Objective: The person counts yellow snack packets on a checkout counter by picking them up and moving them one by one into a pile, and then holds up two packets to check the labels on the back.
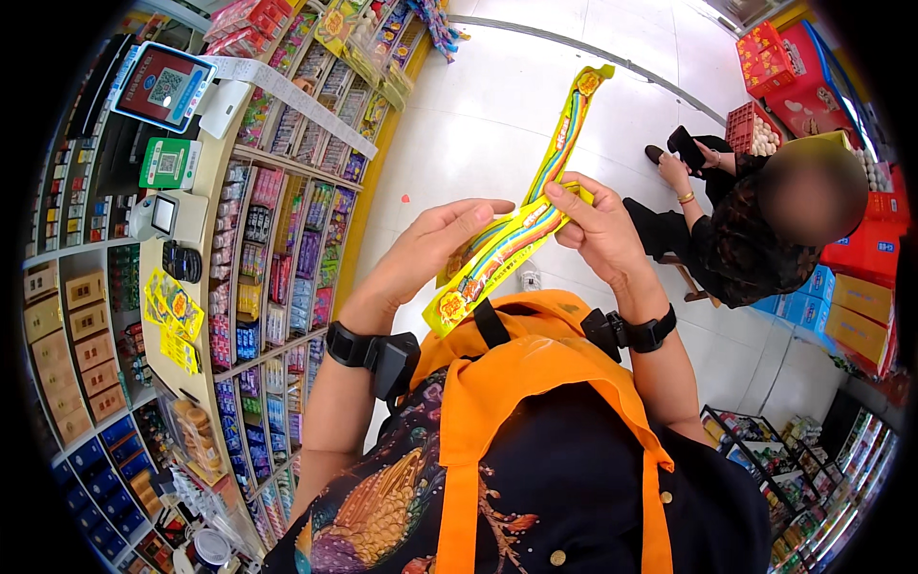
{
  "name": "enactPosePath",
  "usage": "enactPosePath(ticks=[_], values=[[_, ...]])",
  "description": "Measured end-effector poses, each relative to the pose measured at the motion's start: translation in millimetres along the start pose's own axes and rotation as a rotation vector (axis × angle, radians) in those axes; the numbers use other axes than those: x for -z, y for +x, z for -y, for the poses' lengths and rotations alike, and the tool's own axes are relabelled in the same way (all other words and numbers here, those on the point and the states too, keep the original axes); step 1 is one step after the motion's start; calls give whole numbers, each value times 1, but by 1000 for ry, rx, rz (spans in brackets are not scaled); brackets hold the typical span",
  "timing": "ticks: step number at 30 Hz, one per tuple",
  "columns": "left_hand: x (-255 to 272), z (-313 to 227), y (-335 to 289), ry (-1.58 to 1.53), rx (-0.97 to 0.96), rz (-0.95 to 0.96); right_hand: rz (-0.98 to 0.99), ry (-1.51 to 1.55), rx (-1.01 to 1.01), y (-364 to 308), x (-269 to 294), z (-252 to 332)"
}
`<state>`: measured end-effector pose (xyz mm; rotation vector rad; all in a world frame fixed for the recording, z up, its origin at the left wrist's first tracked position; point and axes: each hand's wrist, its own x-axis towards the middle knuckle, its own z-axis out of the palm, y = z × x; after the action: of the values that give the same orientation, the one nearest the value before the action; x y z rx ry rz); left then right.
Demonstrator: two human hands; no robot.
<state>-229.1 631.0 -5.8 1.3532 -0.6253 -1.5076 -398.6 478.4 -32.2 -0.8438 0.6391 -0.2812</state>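
My right hand (598, 225) pinches long, thin yellow candy packets (521, 234) between thumb and fingers. They have rainbow-coloured stripes, and at least two of them cross at the pinch. One packet (566, 124) points up and away from me; another slants down to the left, toward my chest. Beside their lower part is my left hand (435, 244), its thumb and forefinger stretched out toward the right. Its other fingers are mostly hidden. Whether it touches the packets is unclear.
A counter with candy racks (277, 258) runs along my left. On it stand a screen (164, 86), a green sign (167, 163) and more yellow packets (172, 316). At right, a seated person (755, 210) holds a phone (685, 145) near stacked boxes (861, 297). A wire rack (765, 450) stands lower right.
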Motion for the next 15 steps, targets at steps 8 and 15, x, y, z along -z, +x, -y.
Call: enactPosePath(ticks=[8,15], values=[[-3,-1,12,91,-35,44,61,25,-101,-3,-8,-3],[12,-4,3,466,-129,-20,74,-15,-54,-2,18,3]])
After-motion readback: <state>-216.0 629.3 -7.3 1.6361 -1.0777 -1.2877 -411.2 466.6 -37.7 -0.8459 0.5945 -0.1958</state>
